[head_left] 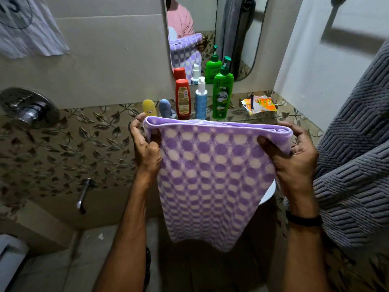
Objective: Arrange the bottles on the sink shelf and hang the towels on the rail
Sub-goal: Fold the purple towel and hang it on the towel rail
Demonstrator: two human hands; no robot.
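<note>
Hands come first, nearest to the camera: the left hand point(147, 146) and the right hand point(294, 159) each hold one top end of the purple checked towel point(214, 178). The thumb lies on the near face and the fingers curl behind, so each grip is pinching the folded top edge. The towel hangs free between them, in front of the white sink point(269, 192), doubled over at the top.

I judge it light, soft and limp. It will sag wherever it is not held, so the two top ends are the good places to hold. It is not slippery and cannot break.

At the near right a grey ribbed towel point(353, 157) hangs close beside the right hand and may crowd the move. No rail is plainly visible.

Farther, just behind the purple towel, the shelf point(242, 115) carries a yellow bottle point(149, 107), a blue-grey bottle point(165, 106), a red bottle point(183, 100), a white spray bottle point(201, 101) and a green pump bottle point(222, 96), all upright. A sachet packet point(260, 104) lies at the right. A swinging towel could knock them over. Farthest is the mirror point(210, 22).
</note>
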